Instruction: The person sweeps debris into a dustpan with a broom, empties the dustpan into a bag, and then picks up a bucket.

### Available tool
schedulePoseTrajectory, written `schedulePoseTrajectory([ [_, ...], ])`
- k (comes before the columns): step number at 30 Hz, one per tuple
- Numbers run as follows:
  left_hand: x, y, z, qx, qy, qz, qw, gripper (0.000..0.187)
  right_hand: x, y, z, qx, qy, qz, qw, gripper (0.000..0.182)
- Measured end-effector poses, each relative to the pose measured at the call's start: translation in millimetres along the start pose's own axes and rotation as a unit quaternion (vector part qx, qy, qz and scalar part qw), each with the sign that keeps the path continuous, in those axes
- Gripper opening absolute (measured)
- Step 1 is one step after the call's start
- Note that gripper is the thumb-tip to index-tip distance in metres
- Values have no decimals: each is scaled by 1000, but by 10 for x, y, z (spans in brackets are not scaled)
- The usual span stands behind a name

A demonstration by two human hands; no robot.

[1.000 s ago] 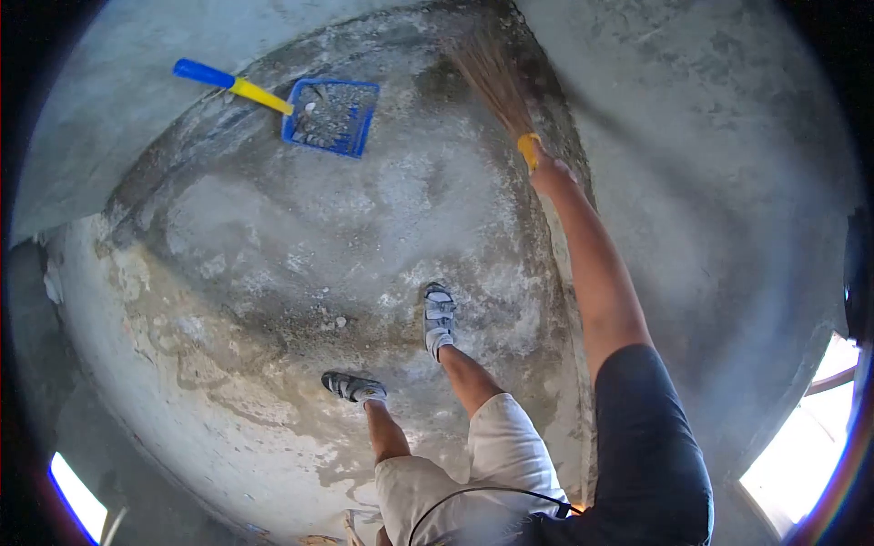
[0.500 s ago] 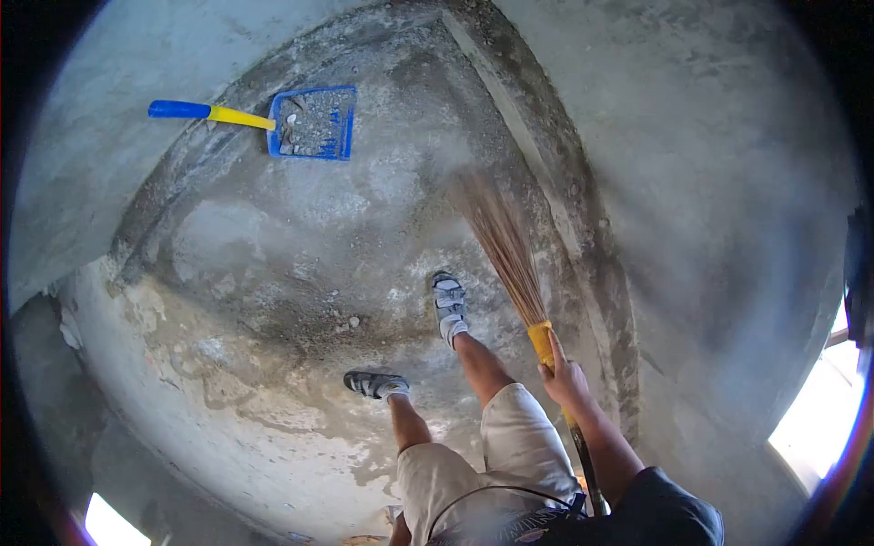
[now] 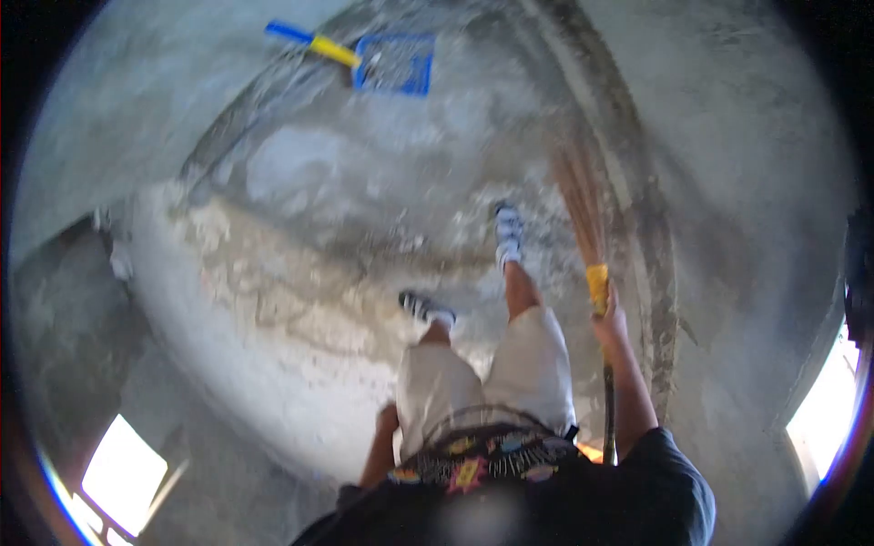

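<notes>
My right hand (image 3: 612,320) is wrapped round the yellow binding of a stick broom (image 3: 583,205), whose bristles fan out over the floor near the right wall. The dark handle runs back beside my right forearm. Low beside my shorts hangs my left hand (image 3: 388,420), its fingers too blurred to make out. A blue dustpan (image 3: 428,73) with a yellow and blue handle lies on the floor at the top, with grey debris in it, away from both hands.
Rough concrete floor (image 3: 364,182) with scattered debris surrounds my sandalled feet. A raised ledge runs along the right wall (image 3: 737,182). A pale curved surface (image 3: 237,373) lies at lower left. Bright openings show at lower left (image 3: 123,475) and right (image 3: 827,400).
The view has shifted, so the dustpan and feet appear higher and more to the right. More of my shirt and my left arm now show. My right hand still holds the broom.
</notes>
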State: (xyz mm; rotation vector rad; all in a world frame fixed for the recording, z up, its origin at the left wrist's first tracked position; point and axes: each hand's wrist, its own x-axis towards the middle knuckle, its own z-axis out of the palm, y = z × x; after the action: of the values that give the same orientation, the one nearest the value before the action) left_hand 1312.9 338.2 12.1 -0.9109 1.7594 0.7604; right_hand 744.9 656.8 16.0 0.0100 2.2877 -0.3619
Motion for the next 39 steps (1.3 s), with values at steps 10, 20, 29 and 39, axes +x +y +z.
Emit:
schedulePoseTrajectory([
  [10, 1462, -103, -2855, -458, 382, 136, 791, 26, -806, 372, 1142, 148, 3, 152, 977, 13],
  [20, 2306, 2115, -6749, -206, 501, 253, 802, 79, -690, -95, 1349, 255, -57, 261, 929, 22],
  [29, 3512, 3486, -7611, -379, 420, 301, 768, 64, -655, -444, 1079, 224, -162, 320, 906, 17],
  [39, 3464, 3495, -7471, -575, 384, 271, 669, 32, -862, -231, 1357, 58, -111, 364, 923, 33],
])
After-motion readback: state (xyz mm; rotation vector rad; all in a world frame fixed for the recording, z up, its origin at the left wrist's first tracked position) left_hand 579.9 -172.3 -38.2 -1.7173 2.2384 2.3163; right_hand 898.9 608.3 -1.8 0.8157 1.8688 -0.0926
